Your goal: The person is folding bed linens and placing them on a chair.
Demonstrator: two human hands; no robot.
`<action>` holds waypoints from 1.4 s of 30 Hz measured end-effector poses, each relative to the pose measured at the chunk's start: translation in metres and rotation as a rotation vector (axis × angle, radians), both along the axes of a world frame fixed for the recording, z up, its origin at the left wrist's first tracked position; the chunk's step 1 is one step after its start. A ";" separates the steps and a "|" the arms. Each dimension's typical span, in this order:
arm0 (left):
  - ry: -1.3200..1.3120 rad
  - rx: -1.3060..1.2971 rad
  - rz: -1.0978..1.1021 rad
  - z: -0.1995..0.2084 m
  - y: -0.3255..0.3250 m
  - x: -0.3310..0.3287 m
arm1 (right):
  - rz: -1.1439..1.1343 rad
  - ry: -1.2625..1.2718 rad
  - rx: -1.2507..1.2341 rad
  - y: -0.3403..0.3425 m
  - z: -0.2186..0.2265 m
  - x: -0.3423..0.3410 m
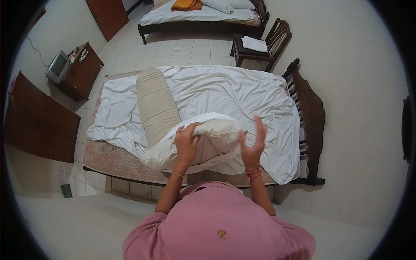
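Note:
A cream pillow [219, 128] is at the near side of the bed, a white cloth cover [212, 116] along its far edge. My left hand [187, 143] grips the pillow near its middle, fingers curled over the fabric. At the pillow's right end my right hand [252, 145] has its fingers apart and raised, slightly blurred, and nothing shows in it. A long beige bolster [156, 99] lies across the bed, its near end partly hidden by the pillow. Under these is a rumpled white sheet [216, 91].
The patterned mattress [115, 158] shows along the near left, with a dark wooden headboard [310, 108] at the right. Beyond stand a chair [253, 50] holding folded white cloth and a second bed [195, 28]. A television [59, 67] sits by a wooden cabinet [84, 71] at left.

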State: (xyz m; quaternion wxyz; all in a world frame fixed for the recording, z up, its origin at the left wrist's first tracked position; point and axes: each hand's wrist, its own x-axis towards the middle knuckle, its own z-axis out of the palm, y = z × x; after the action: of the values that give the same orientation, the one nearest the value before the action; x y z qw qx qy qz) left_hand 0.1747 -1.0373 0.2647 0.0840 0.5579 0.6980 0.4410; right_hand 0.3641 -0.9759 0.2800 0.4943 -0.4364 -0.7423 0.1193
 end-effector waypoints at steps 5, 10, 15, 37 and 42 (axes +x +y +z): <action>0.003 -0.060 -0.093 0.000 0.010 0.008 | 0.390 -0.400 0.016 -0.021 0.006 -0.046; 0.027 -0.266 -0.296 -0.004 -0.017 -0.047 | 0.379 -0.522 -0.039 -0.003 -0.037 -0.050; -0.221 -0.406 0.102 -0.049 -0.065 -0.104 | 0.182 -0.672 0.027 0.000 -0.047 -0.049; -1.460 -0.056 0.112 -0.093 -0.001 -0.039 | 0.354 -0.193 -0.152 0.000 -0.006 -0.021; -1.280 -0.109 0.146 -0.124 0.013 -0.049 | 0.281 0.047 -0.079 0.003 0.042 -0.005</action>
State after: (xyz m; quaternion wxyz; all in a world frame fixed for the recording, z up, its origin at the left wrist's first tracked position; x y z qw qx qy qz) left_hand 0.1260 -1.0244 0.1402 0.4818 0.1306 0.5674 0.6549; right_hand 0.3586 -0.9728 0.3221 0.4726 -0.3443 -0.7789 0.2268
